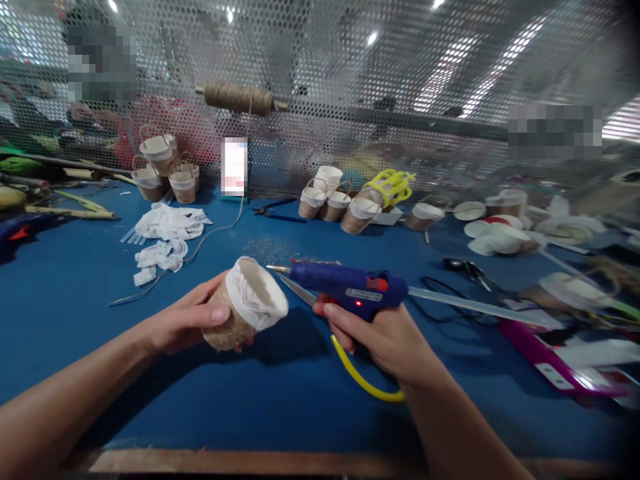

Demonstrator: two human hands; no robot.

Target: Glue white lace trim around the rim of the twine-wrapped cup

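Note:
My left hand (187,317) is wrapped round a small cup (245,303), brown and rough below with a white fabric band at its rim. The cup lies tilted, its white inside facing right. In my right hand (377,333) is a blue hot glue gun (345,283) with a lit red light and a clear glue stick (480,307) out of its back. Its metal nozzle points left, close to the cup's rim but apart from it. Under the gun lie scissors (299,291) with a yellow handle, partly hidden by my right hand.
White fabric scraps (173,221) and a loose cord (210,232) lie left. Little handled baskets (361,212) stand at the back, near blue-handled pliers (283,217). A twine spool (237,99) hangs on the perforated metal screen (320,133). A magenta power strip (540,363) lies right.

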